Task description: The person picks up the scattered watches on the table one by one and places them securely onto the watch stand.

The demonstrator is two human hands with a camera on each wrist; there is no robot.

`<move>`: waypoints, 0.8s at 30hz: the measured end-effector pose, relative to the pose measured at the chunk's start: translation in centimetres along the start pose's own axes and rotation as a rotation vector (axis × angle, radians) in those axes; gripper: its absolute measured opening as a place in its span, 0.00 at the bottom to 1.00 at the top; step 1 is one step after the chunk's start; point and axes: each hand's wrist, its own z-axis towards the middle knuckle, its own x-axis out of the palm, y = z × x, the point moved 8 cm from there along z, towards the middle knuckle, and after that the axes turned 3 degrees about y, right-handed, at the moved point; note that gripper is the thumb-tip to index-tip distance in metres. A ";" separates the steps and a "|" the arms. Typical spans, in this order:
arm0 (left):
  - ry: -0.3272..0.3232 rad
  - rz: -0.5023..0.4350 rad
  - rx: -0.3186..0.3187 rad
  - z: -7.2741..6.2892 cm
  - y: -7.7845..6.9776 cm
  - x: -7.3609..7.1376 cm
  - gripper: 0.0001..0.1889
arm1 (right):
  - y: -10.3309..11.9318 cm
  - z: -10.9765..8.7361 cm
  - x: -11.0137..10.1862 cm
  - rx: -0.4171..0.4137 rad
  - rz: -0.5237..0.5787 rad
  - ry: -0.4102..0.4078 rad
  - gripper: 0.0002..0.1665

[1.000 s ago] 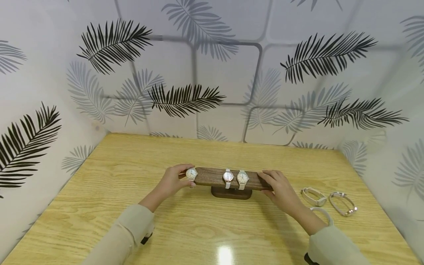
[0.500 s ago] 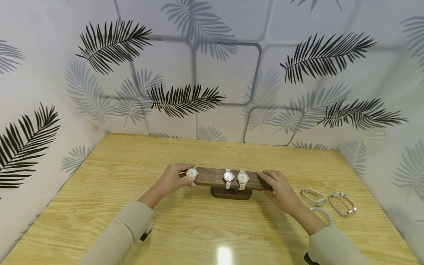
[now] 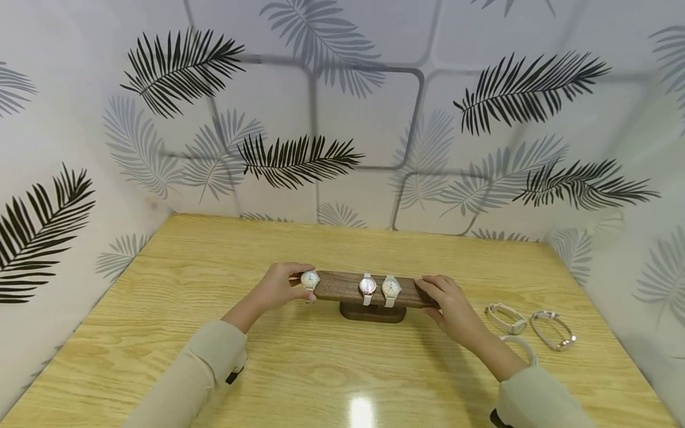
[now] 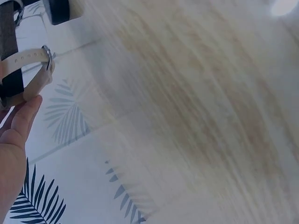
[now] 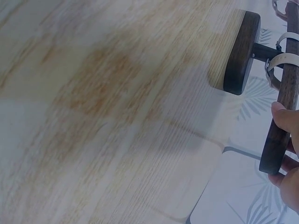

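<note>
A dark wooden watch stand (image 3: 338,286) stands mid-table, its bar raised on a short post over a flat base (image 3: 373,312). At the bar's left end my left hand (image 3: 277,288) pinches a pale-strapped watch (image 3: 310,280) that loops around the bar; the strap's buckle hangs below in the left wrist view. Two more watches, a rose-rimmed watch (image 3: 367,285) and a cream watch (image 3: 390,288), sit side by side right of the bar's middle. My right hand (image 3: 452,309) grips the bar's right end, thumb on the near side, as the right wrist view also shows.
On the table (image 3: 321,368) to the right lie a cream watch (image 3: 506,318), a watch with a thin strap (image 3: 554,330) and a white band (image 3: 521,346) partly hidden by the right forearm. A patterned wall (image 3: 369,119) rises behind the table.
Hardly anything differs. Both hands keep their places at the bar's ends, and the watches on it stay put; the view has shifted very slightly.
</note>
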 end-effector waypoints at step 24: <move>-0.005 0.043 0.049 -0.2 -1.0 0.5 0.33 | 0.5 0.3 -0.4 -0.005 -0.002 -0.007 0.32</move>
